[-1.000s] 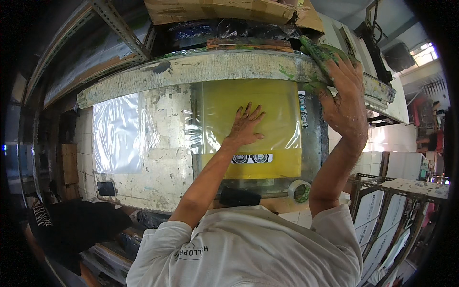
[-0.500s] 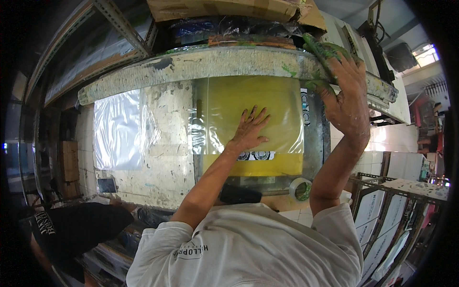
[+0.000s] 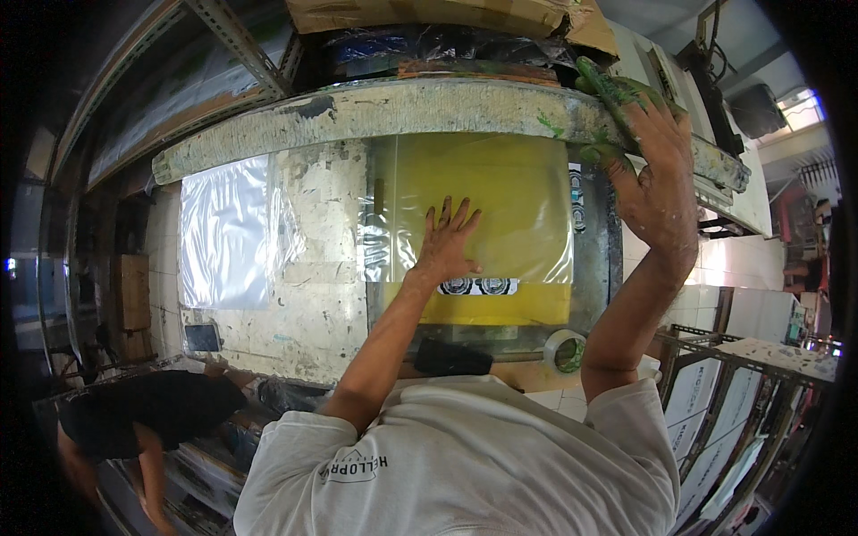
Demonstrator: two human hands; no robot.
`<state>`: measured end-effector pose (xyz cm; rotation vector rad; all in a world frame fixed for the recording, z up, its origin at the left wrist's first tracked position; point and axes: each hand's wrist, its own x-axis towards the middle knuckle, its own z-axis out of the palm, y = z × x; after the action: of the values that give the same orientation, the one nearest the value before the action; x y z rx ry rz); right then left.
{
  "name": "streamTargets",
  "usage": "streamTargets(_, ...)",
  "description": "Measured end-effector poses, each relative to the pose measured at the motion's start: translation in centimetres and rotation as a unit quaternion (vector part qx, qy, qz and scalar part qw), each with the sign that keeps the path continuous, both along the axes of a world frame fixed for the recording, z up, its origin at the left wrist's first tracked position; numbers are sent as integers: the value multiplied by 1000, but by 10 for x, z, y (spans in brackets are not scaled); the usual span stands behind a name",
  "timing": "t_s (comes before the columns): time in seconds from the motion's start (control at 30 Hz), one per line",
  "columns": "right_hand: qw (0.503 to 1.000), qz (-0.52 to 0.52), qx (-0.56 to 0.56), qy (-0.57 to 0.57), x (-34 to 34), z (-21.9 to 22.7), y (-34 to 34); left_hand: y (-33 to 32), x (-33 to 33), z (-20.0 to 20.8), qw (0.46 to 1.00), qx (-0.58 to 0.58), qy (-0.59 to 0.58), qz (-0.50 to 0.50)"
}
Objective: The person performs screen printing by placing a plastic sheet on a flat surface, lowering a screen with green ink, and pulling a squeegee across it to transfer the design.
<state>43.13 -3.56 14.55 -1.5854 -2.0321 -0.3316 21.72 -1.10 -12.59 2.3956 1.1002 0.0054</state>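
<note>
Left hand [image 3: 450, 243] flat on a clear plastic sheet [image 3: 474, 210] over the yellow screen [image 3: 500, 304], right hand [image 3: 651, 170] gripping the paint-stained frame [image 3: 402, 112] above the screen, tape roll [image 3: 565, 350] below its right corner

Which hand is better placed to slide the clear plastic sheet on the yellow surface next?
Probably the left hand: it lies flat on the clear plastic sheet. The right hand is up at the green-stained frame edge, off the sheet.
</note>
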Motion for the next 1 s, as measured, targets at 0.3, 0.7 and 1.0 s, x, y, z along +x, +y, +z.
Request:
streamTargets(0.3, 1000, -6, 2, -3, -1, 1, 0, 4, -2, -22, 1000, 24, -13, 8)
streamTargets(0.7, 1000, 17, 23, -9, -1, -4, 4, 5, -6, -26, 999, 28, -27, 6)
streamTargets(1.0, 1000, -4, 10, -17, 2, -6, 2, 3, -7, -19, 998, 34, -57, 13)
